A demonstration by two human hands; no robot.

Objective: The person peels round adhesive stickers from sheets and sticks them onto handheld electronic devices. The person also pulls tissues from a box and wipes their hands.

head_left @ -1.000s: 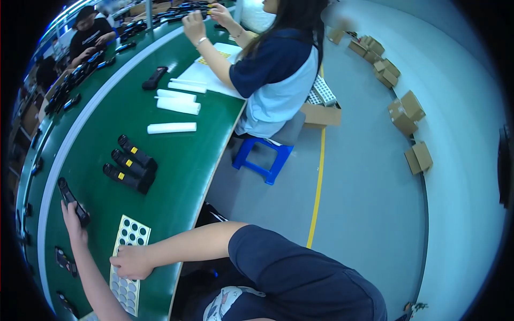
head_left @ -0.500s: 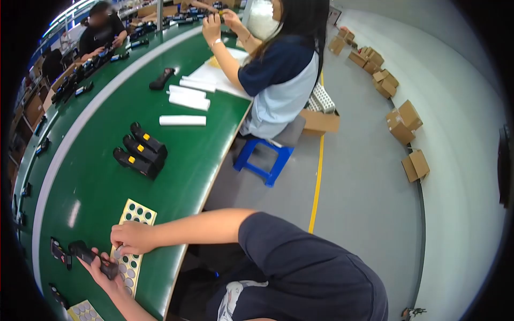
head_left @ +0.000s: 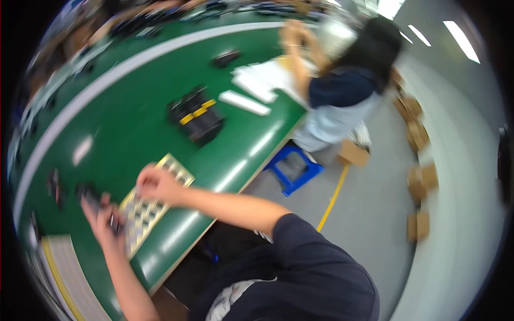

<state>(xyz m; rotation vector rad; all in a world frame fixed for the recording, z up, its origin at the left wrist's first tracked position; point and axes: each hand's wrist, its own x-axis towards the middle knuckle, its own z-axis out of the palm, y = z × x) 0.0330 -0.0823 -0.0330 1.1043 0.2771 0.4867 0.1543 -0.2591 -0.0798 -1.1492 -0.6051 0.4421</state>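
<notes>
My left hand is wrapped round a black handheld device, which is smeared by motion. It is beside the left edge of a yellow-edged sheet of round grey stickers on the green table. My right hand is over the upper part of that sheet, its thumb and fingers pinched together. Blur hides what, if anything, is between those fingertips. Left of the held device, another dark device lies on the table.
Three black devices with yellow marks stand together on the green table. White paper strips lie near a co-worker beside a blue stool. More sheets lie lower left. Cardboard boxes line the wall.
The camera view has swung, so the table and co-worker appear shifted and tilted. My right hand has moved farther from the held device, over the sheet. My left hand still holds the device.
</notes>
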